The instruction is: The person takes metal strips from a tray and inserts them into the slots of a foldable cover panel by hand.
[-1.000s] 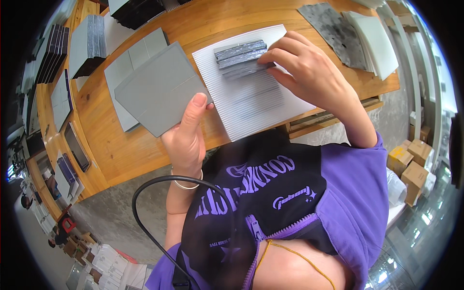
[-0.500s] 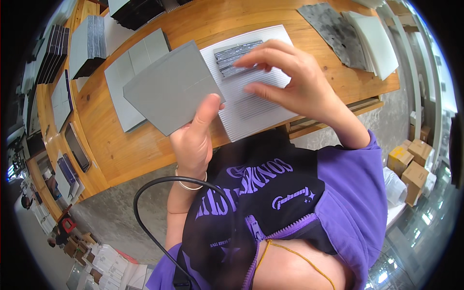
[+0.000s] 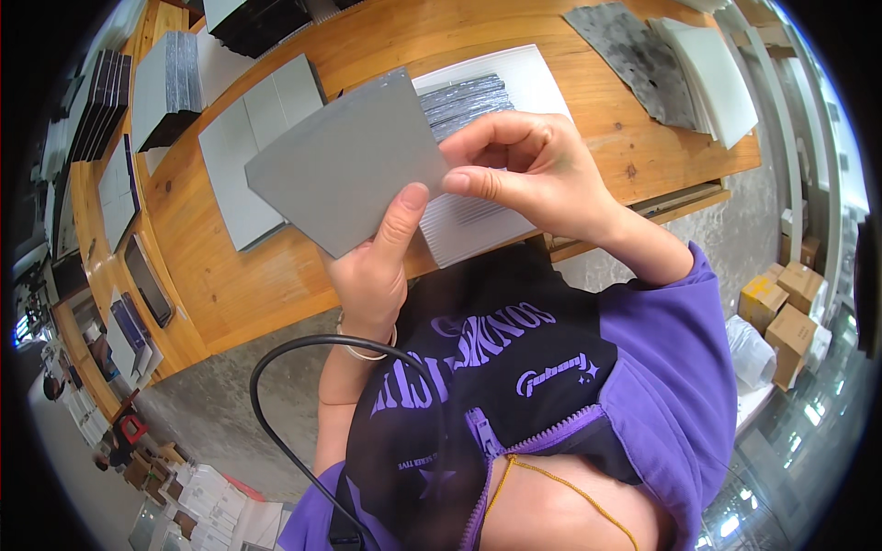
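My left hand (image 3: 375,275) grips a flat grey panel (image 3: 344,165) by its lower edge, thumb on top and the other fingers hidden beneath. At the panel's right edge my right hand (image 3: 528,170) is closed in a pinch, with thumb and forefinger at the corner; the exact contact is partly hidden. Behind the right hand, a stack of silver-grey layered strips (image 3: 467,99) lies on a white ribbed sheet (image 3: 542,78). Left of the held panel, more light-grey panels (image 3: 225,151) lie on the wooden table (image 3: 184,294), partly covered from view.
Thick stacks of panels (image 3: 170,87) stand at the far left, with dark blocks (image 3: 253,28) at the back. A mottled grey sheet (image 3: 629,60) and white sheets (image 3: 712,83) lie at the far right. Cardboard boxes (image 3: 790,335) sit beyond the table. A black cable (image 3: 262,395) loops near my left forearm.
My right hand has come down from above the strips to the panel's right edge, and its fingers have closed. The panel has shifted slightly right and tilted, covering part of the strips.
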A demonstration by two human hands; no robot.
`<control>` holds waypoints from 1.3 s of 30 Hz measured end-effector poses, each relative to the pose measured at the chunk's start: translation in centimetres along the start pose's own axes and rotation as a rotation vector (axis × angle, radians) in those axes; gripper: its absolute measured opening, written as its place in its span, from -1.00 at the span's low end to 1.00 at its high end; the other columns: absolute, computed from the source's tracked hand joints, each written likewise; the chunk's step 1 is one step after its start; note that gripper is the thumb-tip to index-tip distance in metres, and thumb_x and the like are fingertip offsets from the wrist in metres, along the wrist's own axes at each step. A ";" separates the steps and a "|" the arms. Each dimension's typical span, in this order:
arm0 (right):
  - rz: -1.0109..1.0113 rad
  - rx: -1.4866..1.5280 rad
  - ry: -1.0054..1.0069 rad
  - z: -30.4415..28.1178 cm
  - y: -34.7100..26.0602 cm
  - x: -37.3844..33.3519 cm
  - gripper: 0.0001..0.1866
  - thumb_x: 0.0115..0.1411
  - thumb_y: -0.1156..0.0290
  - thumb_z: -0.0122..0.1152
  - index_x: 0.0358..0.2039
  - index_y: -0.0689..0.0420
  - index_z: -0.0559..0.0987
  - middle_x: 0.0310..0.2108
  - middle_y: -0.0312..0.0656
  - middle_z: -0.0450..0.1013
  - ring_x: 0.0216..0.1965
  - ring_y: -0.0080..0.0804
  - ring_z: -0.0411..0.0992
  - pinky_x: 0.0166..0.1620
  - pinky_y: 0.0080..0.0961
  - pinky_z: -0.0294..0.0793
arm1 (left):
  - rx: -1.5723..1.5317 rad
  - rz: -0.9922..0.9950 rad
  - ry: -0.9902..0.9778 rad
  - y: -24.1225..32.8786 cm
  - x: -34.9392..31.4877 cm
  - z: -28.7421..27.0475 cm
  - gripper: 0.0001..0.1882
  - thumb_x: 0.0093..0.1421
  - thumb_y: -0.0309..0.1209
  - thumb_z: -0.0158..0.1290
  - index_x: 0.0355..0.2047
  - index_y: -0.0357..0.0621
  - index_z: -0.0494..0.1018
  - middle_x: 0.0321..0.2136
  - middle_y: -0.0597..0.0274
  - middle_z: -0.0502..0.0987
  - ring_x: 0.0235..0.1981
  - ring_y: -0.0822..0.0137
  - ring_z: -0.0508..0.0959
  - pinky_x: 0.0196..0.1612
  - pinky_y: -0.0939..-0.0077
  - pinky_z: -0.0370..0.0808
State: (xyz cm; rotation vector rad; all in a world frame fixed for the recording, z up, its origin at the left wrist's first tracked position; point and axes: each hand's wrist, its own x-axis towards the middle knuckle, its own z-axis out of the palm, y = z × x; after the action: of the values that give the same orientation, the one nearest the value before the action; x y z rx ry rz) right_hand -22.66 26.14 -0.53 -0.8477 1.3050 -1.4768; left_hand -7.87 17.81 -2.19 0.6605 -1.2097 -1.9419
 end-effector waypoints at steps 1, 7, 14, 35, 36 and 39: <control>0.002 0.002 0.000 0.0 0.0 0.0 -0.78 0.07 0.47 0.22 -0.28 0.32 0.53 -0.38 -0.18 0.51 -0.32 -0.56 0.48 -0.20 -0.67 0.47 | 0.052 0.035 0.022 0.0 0.1 0.0 -0.68 0.05 -0.56 0.14 -0.15 -0.28 0.38 -0.25 0.24 0.45 -0.22 0.43 0.44 -0.10 0.55 0.36; 0.051 0.082 0.003 0.1 0.1 -0.1 -0.77 0.08 0.48 0.20 -0.26 0.32 0.51 -0.36 -0.18 0.51 -0.31 -0.58 0.47 -0.19 -0.68 0.46 | 0.118 -0.030 -0.043 0.2 0.2 -0.4 -0.63 0.13 -0.52 0.03 -0.04 -0.26 0.27 -0.21 0.16 0.43 -0.21 0.35 0.46 -0.16 0.45 0.43; 0.097 0.113 -0.014 0.0 -0.2 -0.4 -0.77 0.08 0.48 0.21 -0.24 0.31 0.50 -0.36 -0.21 0.50 -0.31 -0.60 0.45 -0.21 -0.69 0.45 | 0.022 -0.074 -0.089 0.1 0.4 -0.7 -0.65 0.13 -0.52 0.02 -0.06 -0.26 0.29 -0.22 0.15 0.44 -0.21 0.34 0.48 -0.18 0.47 0.44; 0.030 0.038 0.075 -0.4 0.3 -0.1 -0.76 0.07 0.46 0.23 -0.26 0.31 0.51 -0.37 -0.21 0.50 -0.33 -0.62 0.45 -0.24 -0.71 0.45 | 0.011 -0.039 -0.047 -0.1 0.6 -0.3 -0.63 0.16 -0.51 0.00 -0.01 -0.23 0.25 -0.15 0.18 0.41 -0.15 0.36 0.44 -0.12 0.45 0.41; 0.018 0.030 0.077 -0.4 0.2 -0.1 -0.76 0.08 0.46 0.23 -0.26 0.32 0.51 -0.37 -0.21 0.50 -0.33 -0.62 0.45 -0.24 -0.72 0.45 | 0.022 -0.022 -0.039 -0.1 0.6 -0.2 -0.63 0.16 -0.52 0.01 -0.01 -0.23 0.26 -0.15 0.18 0.41 -0.15 0.36 0.44 -0.11 0.44 0.41; 0.010 0.053 0.042 -0.1 0.2 -0.2 -0.78 0.06 0.56 0.21 -0.25 0.33 0.48 -0.31 -0.21 0.48 -0.27 -0.58 0.44 -0.16 -0.67 0.46 | 0.049 0.020 -0.024 -0.7 0.7 -0.2 -0.62 0.14 -0.54 0.03 -0.01 -0.24 0.26 -0.16 0.19 0.42 -0.14 0.36 0.43 -0.10 0.43 0.40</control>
State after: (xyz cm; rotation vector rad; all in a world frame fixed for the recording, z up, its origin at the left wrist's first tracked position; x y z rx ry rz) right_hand -22.66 26.34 -0.69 -0.7791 1.2935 -1.5220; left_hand -8.30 17.33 -2.92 0.6498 -1.2776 -1.9132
